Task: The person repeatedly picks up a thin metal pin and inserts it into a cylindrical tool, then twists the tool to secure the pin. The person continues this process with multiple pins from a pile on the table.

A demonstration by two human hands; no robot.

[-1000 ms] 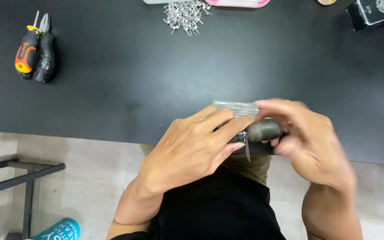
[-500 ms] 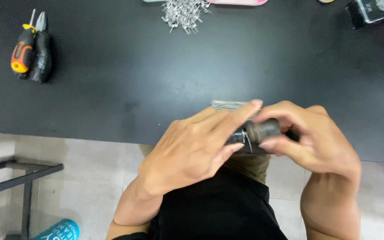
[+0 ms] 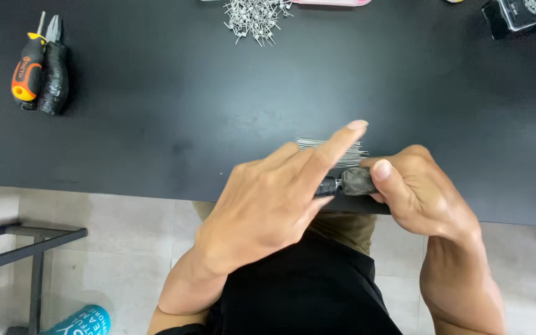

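Note:
My right hand (image 3: 418, 189) grips a small dark tool with a taped grey-black handle (image 3: 353, 182) at the near edge of the black table (image 3: 175, 105). My left hand (image 3: 274, 198) lies over the tool's other end, its forefinger stretched out above a bundle of thin straight metal wires (image 3: 330, 146) that lies on the table just behind both hands. What the left fingers pinch underneath is hidden.
An orange-handled screwdriver (image 3: 27, 71) and black-taped pliers (image 3: 54, 69) lie at the far left. A heap of small bent wire pieces (image 3: 254, 15) sits at the back by a pink tray edge (image 3: 336, 2). A dark device (image 3: 522, 15) is at the back right.
My left forefinger has straightened out over the wire bundle. My right hand has slid a little to the right along the tool's handle, with the thumb now on top.

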